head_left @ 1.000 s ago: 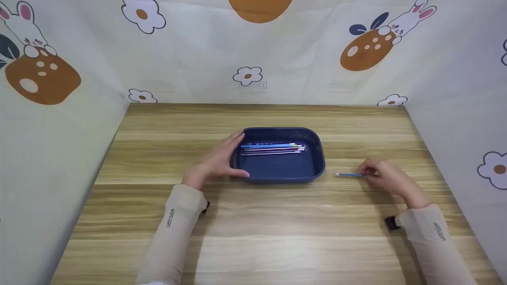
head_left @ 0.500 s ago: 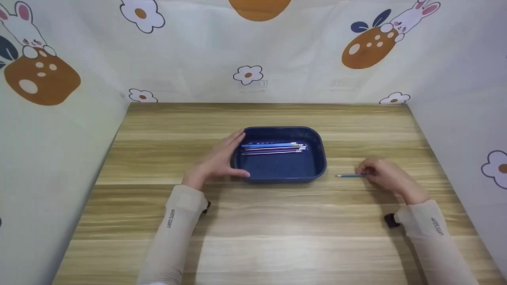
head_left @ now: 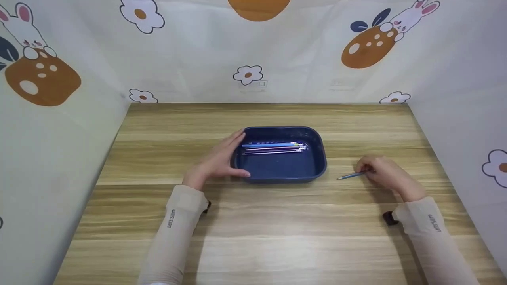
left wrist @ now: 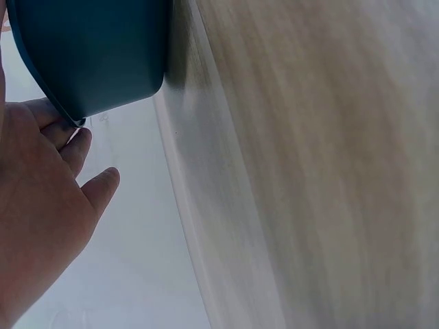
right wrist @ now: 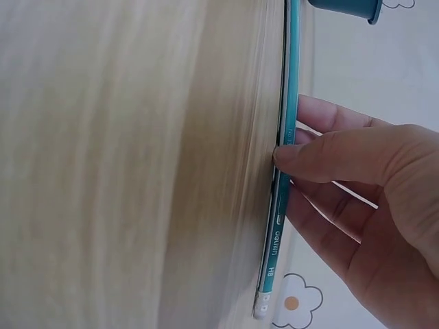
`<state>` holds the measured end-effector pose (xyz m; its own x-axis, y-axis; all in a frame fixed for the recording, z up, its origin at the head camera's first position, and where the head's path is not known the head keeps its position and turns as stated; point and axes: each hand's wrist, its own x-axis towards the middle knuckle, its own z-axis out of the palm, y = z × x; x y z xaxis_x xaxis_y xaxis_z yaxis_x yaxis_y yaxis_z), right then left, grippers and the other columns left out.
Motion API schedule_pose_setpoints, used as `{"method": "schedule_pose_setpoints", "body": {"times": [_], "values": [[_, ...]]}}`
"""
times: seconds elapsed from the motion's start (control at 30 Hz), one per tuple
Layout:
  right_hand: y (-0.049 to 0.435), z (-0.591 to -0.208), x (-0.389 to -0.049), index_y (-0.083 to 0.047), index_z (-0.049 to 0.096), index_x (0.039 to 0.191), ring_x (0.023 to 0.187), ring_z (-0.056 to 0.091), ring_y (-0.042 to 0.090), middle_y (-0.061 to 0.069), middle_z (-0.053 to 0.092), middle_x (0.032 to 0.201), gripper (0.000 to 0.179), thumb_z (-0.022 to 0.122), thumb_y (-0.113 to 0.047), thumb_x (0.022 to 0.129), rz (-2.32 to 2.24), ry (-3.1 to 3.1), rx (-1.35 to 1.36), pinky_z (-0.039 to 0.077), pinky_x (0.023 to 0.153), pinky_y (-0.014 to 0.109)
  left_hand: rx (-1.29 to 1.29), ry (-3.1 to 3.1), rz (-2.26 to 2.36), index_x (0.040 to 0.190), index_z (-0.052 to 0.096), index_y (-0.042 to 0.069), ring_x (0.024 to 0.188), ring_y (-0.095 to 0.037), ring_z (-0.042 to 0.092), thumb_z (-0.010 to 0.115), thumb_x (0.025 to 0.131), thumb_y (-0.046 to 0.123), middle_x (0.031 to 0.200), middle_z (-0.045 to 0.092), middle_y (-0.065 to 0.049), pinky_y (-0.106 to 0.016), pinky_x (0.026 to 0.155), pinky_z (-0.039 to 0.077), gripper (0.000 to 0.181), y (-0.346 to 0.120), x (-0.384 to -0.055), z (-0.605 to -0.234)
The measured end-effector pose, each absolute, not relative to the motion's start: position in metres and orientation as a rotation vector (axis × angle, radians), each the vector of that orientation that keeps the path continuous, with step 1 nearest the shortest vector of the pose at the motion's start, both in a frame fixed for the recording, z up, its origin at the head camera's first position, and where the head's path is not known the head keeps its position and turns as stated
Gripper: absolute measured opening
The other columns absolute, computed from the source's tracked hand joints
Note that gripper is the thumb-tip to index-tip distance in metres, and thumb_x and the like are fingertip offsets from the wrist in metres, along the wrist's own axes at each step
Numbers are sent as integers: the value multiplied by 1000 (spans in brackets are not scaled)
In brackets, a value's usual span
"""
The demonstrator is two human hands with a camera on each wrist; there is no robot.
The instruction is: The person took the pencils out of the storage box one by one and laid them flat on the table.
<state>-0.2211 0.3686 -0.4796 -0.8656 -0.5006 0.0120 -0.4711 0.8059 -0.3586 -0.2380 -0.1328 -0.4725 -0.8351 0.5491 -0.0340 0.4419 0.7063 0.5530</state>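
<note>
one pencil (right wrist: 280, 205), pinched by right grip (head_left: 386, 174), shows lettering (right wrist: 276, 241) only in right-wrist view; spread left grip (head_left: 218, 161) touches tray (head_left: 283, 181) of pencils (head_left: 273, 146)

Wood-grain table (head_left: 253, 221), 2-rabbit backdrop (head_left: 198, 51)

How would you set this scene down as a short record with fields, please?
Left hand: fingers spread, touching the left end of the blue container
Right hand: pinches a blue pencil
Pencil position: outside the container, on its right; sharpened tip pointing left
Container contents: several other pencils, lying lengthwise toward the far side; exact count unclear
Surface: wood-grain table
Backdrop: pale printed sheet
</note>
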Motion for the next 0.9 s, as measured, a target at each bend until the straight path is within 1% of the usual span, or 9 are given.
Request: {"method": "schedule_pose_setpoints", "body": {"times": [0.2,0.43,0.53,0.67,0.77,0.9], "values": [[366,-481,-223,-10,72,85,83,67,21,4,70,88,32,60,18,75,-522,2930,-847,59,75,39,785,2713,807,161,12,12,157,-24,7,80,71,64,170,4,-1,-45,129,13,125,-133,-237,-472],[365,-482,-223,-10,71,87,85,68,22,2,69,90,30,65,18,76,-532,2924,-871,59,76,40,768,2704,795,161,11,12,157,-25,7,80,71,63,170,3,0,-46,128,14,125,-132,-238,-471],[366,-481,-222,-9,71,89,87,69,22,2,70,91,29,65,16,77,-533,2928,-864,59,77,40,753,2698,796,162,11,13,157,-25,6,81,72,61,170,2,1,-46,128,14,124,-132,-238,-471],[366,-478,-220,-10,71,91,89,69,23,1,71,92,24,67,11,81,-542,2942,-864,59,79,43,748,2699,797,162,11,12,157,-25,6,82,72,60,170,2,2,-46,128,13,123,-132,-238,-472],[366,-476,-219,-10,72,91,88,69,23,1,72,93,22,69,10,82,-581,2946,-869,59,78,42,757,2702,793,161,11,12,157,-25,6,81,72,60,170,2,1,-46,129,13,124,-131,-238,-472],[364,-472,-217,-10,72,91,84,69,22,1,72,92,21,70,9,82,-644,2937,-849,59,76,37,767,2704,789,161,12,11,157,-26,7,81,71,61,170,2,0,-46,128,14,124,-131,-237,-471]]}}
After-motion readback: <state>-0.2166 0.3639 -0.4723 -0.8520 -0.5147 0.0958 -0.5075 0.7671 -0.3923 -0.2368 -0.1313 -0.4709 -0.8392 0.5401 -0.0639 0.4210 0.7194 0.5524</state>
